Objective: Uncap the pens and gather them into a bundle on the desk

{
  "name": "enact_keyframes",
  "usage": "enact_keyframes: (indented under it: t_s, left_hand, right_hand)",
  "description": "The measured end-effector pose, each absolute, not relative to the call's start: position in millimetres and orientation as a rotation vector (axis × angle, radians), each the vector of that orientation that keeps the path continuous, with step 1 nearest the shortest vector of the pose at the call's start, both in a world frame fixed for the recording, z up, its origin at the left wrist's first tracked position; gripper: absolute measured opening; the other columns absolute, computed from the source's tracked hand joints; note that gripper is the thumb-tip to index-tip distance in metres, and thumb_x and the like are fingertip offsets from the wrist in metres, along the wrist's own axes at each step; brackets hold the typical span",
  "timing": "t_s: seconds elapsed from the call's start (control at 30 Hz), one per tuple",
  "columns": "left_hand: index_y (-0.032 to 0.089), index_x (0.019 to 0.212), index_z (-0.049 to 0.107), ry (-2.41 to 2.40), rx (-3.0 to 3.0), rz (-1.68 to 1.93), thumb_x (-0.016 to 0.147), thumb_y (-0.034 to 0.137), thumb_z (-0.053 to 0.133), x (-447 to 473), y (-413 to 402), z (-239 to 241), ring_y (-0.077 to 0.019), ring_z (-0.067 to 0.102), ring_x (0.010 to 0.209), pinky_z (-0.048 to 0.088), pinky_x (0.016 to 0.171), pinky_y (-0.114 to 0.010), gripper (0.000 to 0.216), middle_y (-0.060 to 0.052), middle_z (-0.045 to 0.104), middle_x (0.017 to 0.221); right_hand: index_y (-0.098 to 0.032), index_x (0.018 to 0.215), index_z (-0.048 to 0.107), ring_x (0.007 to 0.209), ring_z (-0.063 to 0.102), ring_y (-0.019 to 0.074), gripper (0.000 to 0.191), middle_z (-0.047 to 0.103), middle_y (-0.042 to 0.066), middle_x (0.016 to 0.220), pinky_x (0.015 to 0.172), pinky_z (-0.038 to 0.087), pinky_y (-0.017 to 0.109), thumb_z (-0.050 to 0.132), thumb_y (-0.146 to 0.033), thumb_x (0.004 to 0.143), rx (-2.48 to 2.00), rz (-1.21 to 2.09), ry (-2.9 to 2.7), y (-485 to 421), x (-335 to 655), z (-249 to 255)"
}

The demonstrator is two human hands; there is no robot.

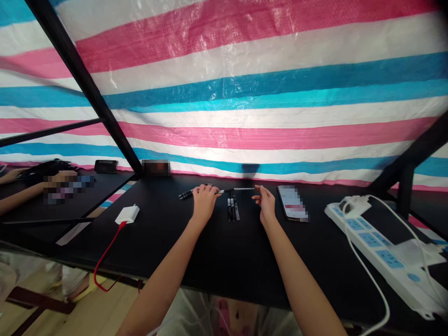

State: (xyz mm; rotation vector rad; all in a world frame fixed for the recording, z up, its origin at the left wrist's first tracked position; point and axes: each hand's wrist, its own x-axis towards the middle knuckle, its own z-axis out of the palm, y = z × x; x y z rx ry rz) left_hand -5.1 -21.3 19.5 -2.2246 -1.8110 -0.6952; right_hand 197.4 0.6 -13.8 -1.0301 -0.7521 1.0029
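On the black table (224, 252) my left hand (204, 199) is closed round a pen barrel near its tip. My right hand (265, 201) pinches the far end of a thin pen refill (241, 189) that stretches between both hands. Several black pens (233, 208) lie side by side on the table just below the refill. More dark pens (187, 193) lie left of my left hand.
A phone (292, 202) lies right of my right hand. A white power strip (380, 252) with white cables sits at the right. A white charger (127, 214) with a red cable lies at the left. Another person's arms (21, 193) rest on the neighbouring table. A striped tarp hangs behind.
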Motion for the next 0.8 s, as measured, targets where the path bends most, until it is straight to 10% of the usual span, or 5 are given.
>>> enact_keyframes:
  t_s: [0.33,0.8]
  left_hand:
    - [0.019,0.067,0.056,-2.098,-2.24,-0.59,0.082,0.043,0.037,-8.4,-7.5,-0.1,-0.0197,0.052,0.076,0.028,0.075,-0.035,0.034,-0.002,0.06,0.065]
    - [0.019,0.07,0.055,-1.991,-2.393,-0.489,0.082,0.044,0.037,5.1,-10.4,-8.8,-0.0183,0.053,0.076,0.027,0.073,-0.032,0.033,-0.002,0.061,0.071]
  right_hand:
    - [-0.014,0.075,0.063,0.034,0.039,0.0076,0.04,0.05,-0.003,0.045,0.04,0.028,0.022,0.044,-0.049,0.076,-1.3,0.771,-1.079,2.6,202.9,-18.3]
    - [-0.02,0.108,0.057,0.081,0.056,0.0161,0.033,0.062,0.002,0.084,0.07,0.038,0.026,0.049,-0.029,0.078,-1.572,0.445,-1.86,-4.4,186.0,-27.5]
